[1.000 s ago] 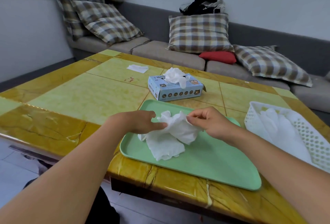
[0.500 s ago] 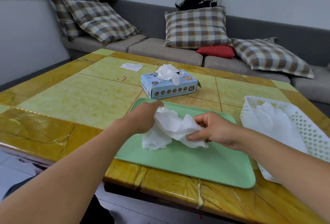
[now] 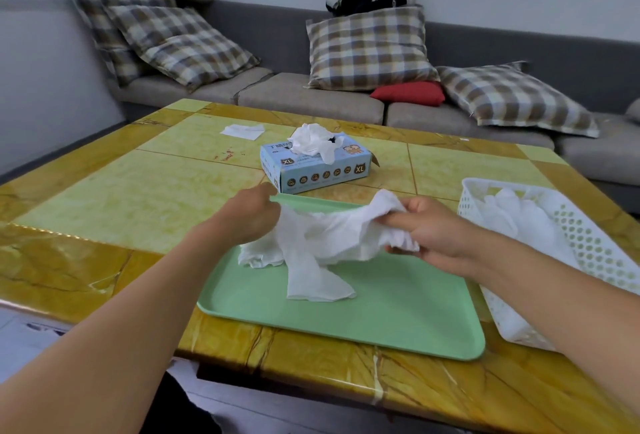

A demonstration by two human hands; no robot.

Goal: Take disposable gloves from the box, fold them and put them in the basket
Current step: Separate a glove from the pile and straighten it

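While both hands work above the green tray (image 3: pixel 398 309), a crumpled white glove (image 3: pixel 322 243) stretches between them, its loose lower part drooping onto the tray surface. The left hand (image 3: pixel 249 219) has its fingers curled around the glove's left end, just over the tray's far-left corner. The right hand (image 3: pixel 433 229) pinches the glove's right end, with fingers (image 3: pixel 398 220) folded over bunched material. Behind the tray stands the blue glove box (image 3: pixel 318 170), marked XL, with a tuft of white gloves (image 3: pixel 311 141) sticking up from its top opening. To the right, touching the tray's edge, sits the white perforated basket (image 3: pixel 581 250), which already holds several white gloves (image 3: pixel 519 215). All of this rests on a yellow marbled table (image 3: pixel 121 198). A small white scrap (image 3: pixel 242 130) lies on the far side of the table, well apart from the box. Beyond the table runs a grey sofa (image 3: pixel 311 98) with checked cushions (image 3: pixel 367 46) and 1 red cushion (image 3: pixel 408 92).
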